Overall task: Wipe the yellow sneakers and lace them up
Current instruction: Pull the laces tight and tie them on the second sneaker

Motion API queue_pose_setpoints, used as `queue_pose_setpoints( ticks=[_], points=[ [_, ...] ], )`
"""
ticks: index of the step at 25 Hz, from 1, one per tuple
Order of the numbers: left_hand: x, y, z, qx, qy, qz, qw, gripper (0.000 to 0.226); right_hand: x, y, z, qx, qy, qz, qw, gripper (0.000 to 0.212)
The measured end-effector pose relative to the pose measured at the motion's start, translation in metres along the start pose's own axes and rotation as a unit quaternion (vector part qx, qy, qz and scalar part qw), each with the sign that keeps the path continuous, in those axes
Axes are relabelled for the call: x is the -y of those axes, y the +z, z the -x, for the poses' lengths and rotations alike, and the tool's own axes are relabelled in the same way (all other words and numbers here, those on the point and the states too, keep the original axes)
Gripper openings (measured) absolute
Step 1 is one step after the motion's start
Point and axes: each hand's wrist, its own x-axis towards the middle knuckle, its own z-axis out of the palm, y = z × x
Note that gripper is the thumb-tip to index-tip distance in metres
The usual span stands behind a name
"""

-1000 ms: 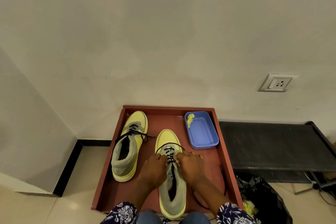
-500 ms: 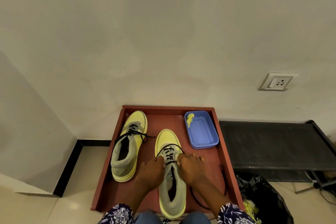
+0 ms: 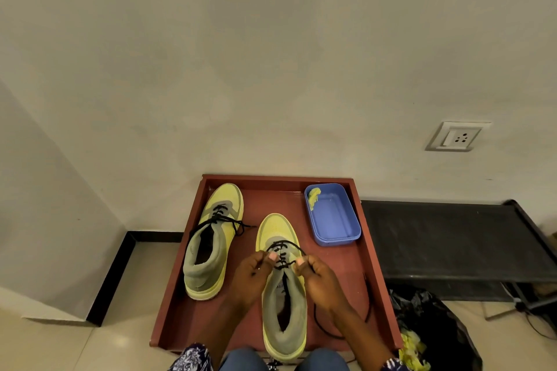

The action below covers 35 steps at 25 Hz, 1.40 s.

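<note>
1. Currently both hands are working the near sneaker on the red tray: left hand is pinching the black lace at thumb and forefinger, right hand is pinching the other side.
2. Lace is arching as a loop just past the fingertips, over the yellow toe.
3. Loose lace end is trailing on the tray behind the right wrist.
4. Second sneaker is sitting left of the left fingers, apart, laces untied.
5. Blue tub with a yellow cloth is lying beyond the right fingers.
</note>
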Motion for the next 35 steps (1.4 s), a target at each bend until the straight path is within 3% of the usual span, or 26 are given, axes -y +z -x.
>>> queue_pose_setpoints(
  ticks=[4, 9, 19, 26, 30, 35],
  points=[
    [-0.011, 0.013, -0.001, -0.023, -0.049, 0.114, 0.992, 0.019, 0.001, 0.009, 0.003, 0.004, -0.006, -0.088, 0.996, 0.019],
    [-0.012, 0.018, -0.005, -0.062, -0.040, 0.119, 0.990, 0.014, 0.008, 0.014, 0.000, 0.017, 0.001, -0.148, 0.989, 0.017],
    [-0.006, 0.024, -0.013, -0.092, -0.055, 0.095, 0.990, 0.036, 0.000, 0.026, -0.015, -0.013, -0.028, -0.085, 0.996, 0.031],
    [-0.009, 0.023, -0.016, -0.157, -0.117, 0.151, 0.969, 0.017, -0.005, 0.029, -0.020, -0.025, -0.049, -0.062, 0.997, 0.028],
    [-0.013, 0.023, -0.015, -0.140, -0.134, 0.197, 0.961, 0.004, -0.003, 0.022, -0.021, -0.003, -0.034, -0.116, 0.993, 0.025],
    [-0.014, 0.021, -0.016, -0.108, -0.132, 0.212, 0.962, 0.008, 0.002, 0.014, -0.025, 0.032, 0.023, -0.144, 0.989, 0.020]
  ],
)
